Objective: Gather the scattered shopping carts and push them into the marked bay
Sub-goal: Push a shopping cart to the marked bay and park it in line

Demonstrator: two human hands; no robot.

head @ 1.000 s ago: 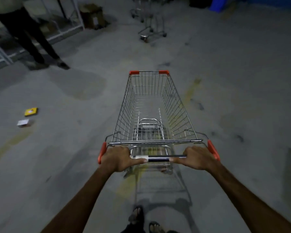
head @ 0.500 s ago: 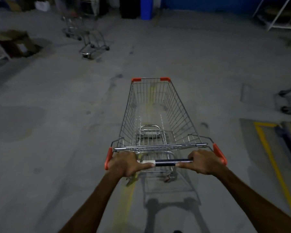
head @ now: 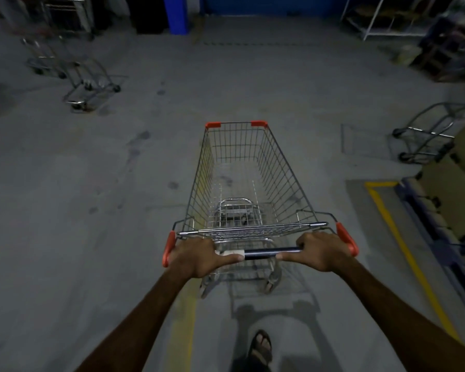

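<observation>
As the view swings right from where it pointed a second ago, a person's left hand (head: 192, 257) and right hand (head: 321, 253) grip the handle bar (head: 269, 253) of an empty shopping cart (head: 250, 183) — fingers wrapped around it. Yellow floor lines (head: 403, 248), likely the bay's edge, now show at right, near a second cart (head: 430, 135); blurred carts (head: 75, 73) wait far left — the push looks bay-bound.
</observation>
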